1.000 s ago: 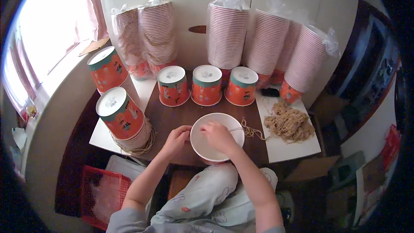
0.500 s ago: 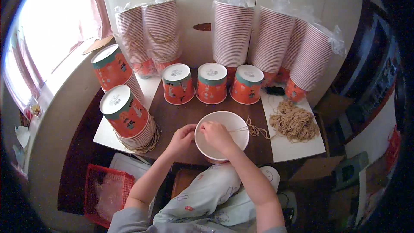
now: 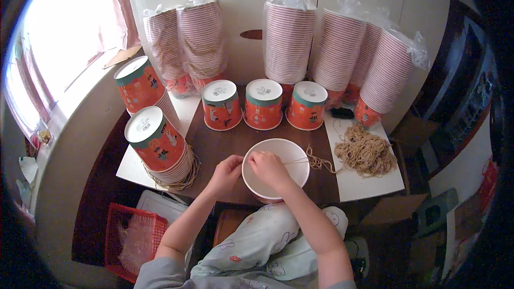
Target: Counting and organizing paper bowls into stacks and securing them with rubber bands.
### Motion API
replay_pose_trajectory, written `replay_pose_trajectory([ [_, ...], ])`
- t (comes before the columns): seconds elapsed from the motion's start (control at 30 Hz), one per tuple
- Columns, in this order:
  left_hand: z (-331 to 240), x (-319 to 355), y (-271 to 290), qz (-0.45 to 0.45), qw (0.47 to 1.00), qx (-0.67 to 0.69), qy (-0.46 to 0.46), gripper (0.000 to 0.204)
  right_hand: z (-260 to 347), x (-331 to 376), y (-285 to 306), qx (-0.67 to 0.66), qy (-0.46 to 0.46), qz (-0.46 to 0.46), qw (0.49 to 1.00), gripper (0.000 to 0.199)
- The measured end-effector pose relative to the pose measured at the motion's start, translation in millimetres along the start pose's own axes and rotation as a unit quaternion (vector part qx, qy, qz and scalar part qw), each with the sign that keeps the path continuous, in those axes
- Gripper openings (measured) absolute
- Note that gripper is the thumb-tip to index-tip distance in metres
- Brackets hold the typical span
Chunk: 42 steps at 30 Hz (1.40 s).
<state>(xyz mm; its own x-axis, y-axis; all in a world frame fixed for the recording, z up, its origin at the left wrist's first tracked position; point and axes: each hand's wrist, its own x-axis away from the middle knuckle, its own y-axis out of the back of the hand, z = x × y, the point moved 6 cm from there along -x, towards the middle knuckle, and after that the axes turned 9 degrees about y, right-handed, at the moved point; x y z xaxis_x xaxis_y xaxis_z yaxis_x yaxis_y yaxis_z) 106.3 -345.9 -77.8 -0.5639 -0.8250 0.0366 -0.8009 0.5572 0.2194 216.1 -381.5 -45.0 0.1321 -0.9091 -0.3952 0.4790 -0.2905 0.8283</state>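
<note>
A white-lined paper bucket point(image 3: 292, 150) stands open side up at the near edge of the dark brown table point(image 3: 230, 142). My right hand point(image 3: 267, 167) reaches into the bucket and pinches a tan string point(image 3: 316, 161) that runs over the rim to the right. My left hand point(image 3: 227, 170) grips the bucket's left rim. The string leads to a tangled pile of tan strings point(image 3: 365, 152) on a white sheet point(image 3: 369, 184).
Three orange upturned buckets point(image 3: 263, 104) stand in a row behind. Two stacks of upturned buckets point(image 3: 158, 144) sit at left. Tall bagged stacks of buckets point(image 3: 289, 37) line the wall. A red basket point(image 3: 131, 235) lies on the floor at lower left.
The view has shifted slightly. My right hand stays inside the bucket, pulling the string a little tighter; my left hand stays at the rim.
</note>
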Motion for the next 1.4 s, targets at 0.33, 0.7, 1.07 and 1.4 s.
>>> replay_pose_trajectory([
  [0.33, -13.6, 3.1, 5.6, -0.101, 0.965, -0.223, -0.094, 0.014, -1.0, -0.7, -5.0, -0.006, -0.006, -0.003, 1.000, 0.014],
  [0.7, 18.6, -7.7, 37.4, -0.124, 0.982, -0.139, -0.032, 0.013, -39.7, 16.7, 87.5, -0.140, -0.102, 0.016, 0.985, 0.020],
  [1.07, 13.9, -7.3, 52.1, 0.009, 0.953, 0.293, 0.074, 0.008, -128.5, 69.7, 137.9, 0.191, -0.300, -0.067, 0.932, 0.012],
  [1.4, -42.6, -15.4, 32.8, 0.110, 0.887, 0.446, 0.042, 0.006, -6.0, 14.1, 25.5, -0.316, 0.009, 0.120, 0.941, 0.034],
])
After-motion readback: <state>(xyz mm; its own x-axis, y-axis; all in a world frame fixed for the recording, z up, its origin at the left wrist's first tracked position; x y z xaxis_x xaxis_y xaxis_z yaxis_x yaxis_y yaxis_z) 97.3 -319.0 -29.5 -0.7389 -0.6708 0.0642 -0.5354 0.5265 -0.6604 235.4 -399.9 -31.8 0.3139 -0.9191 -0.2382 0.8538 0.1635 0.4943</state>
